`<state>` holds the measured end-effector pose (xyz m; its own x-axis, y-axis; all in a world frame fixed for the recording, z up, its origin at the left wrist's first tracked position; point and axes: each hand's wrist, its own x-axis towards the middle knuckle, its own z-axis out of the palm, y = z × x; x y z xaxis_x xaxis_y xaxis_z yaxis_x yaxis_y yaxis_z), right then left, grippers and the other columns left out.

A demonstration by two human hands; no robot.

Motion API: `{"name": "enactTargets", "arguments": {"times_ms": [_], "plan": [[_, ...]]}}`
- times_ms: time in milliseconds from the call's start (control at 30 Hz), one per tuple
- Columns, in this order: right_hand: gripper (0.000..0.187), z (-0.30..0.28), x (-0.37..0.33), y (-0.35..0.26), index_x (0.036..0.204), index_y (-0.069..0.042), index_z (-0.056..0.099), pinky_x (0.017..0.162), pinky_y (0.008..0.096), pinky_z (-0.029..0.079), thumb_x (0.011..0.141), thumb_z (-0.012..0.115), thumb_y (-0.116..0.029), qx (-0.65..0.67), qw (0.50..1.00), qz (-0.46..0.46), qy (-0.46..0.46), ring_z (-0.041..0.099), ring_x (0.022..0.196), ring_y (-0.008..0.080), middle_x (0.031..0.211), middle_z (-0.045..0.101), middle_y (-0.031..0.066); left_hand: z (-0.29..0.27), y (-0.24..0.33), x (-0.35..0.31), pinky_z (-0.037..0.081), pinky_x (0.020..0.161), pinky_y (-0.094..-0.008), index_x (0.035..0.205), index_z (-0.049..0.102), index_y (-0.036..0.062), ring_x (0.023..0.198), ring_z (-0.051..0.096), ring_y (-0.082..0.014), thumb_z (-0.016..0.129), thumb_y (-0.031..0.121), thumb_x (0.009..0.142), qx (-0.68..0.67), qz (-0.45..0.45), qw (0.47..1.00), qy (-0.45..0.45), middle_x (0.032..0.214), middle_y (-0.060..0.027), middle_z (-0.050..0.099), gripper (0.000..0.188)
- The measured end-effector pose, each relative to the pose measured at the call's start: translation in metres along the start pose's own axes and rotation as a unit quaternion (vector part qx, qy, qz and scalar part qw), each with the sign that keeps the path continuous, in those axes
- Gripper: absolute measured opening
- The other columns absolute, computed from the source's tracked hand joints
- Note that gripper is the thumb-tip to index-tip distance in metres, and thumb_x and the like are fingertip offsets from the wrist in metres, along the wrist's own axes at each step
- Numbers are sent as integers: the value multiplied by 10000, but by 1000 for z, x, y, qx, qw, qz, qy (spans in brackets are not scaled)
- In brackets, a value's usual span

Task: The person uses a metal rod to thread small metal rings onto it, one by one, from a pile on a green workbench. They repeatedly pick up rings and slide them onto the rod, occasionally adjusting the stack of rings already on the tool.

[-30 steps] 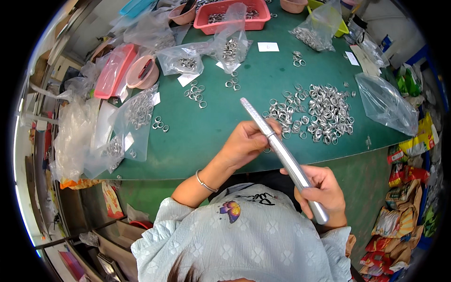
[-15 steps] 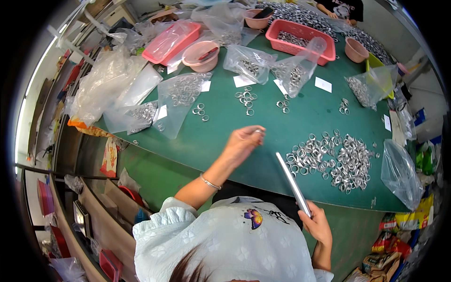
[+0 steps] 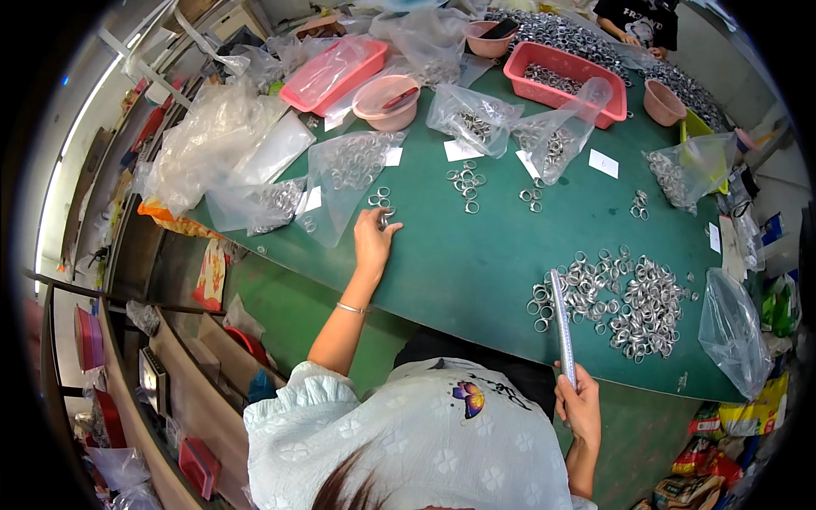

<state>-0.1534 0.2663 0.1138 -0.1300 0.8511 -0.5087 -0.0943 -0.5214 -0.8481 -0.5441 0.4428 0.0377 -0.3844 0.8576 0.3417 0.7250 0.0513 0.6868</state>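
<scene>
Left hand (image 3: pixel 372 245): fingers curled nearly to a pinch by a ring (image 3: pixel 385 218), well left of the pile (image 3: pixel 650 310); whether it's actually gripped can't be told
Right hand (image 3: pixel 580 404): wrapped snugly round the near end of the stick (image 3: pixel 564 327), on the body side of the pile
stick feel: held slanting along the pile's left edge; seems smooth metal, so stiff, fairly weighty, maybe slippery; best grabbed by the near end
ring feel: probably light, hard, slidey, not fragile; best pinched by the band
stick marks: fine, can't be read
card (image 3: pixel 603 163): beyond the pile and left; a tiny mark, not legible
shirt (image 3: pixel 425 459): dark script, partly creased, left of the pile, bodyward
packets (image 3: pixel 752 416): printed, right of the pile; no brand made out
</scene>
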Motion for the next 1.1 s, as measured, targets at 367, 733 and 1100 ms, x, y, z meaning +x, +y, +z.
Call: {"name": "enactTargets", "arguments": {"times_ms": [367,733,1100], "plan": [[290,-17,-6,-1,1165,34,477,334,172,262,901,497,-82,70,982,-88,149,321,389,21,575,395,-25,46,113,-46,461,688,-317,949,589,11,792,568,-237,657,0,719,-175,161,945,-223,815,-119,544,240],[358,-23,-24,9,1177,56,461,330,177,238,858,569,-65,64,976,-113,174,341,341,23,550,429,-35,182,194,-53,415,850,-379,1012,618,47,932,488,-305,573,-30,738,-160,387,821,-387,1026,-107,518,288],[345,-22,-19,11,1170,59,462,330,180,234,867,556,-78,68,978,-103,171,330,341,24,537,417,-34,167,189,-32,439,593,-199,928,636,-6,637,520,-61,584,18,795,-319,92,873,-357,732,-29,605,145]]}}
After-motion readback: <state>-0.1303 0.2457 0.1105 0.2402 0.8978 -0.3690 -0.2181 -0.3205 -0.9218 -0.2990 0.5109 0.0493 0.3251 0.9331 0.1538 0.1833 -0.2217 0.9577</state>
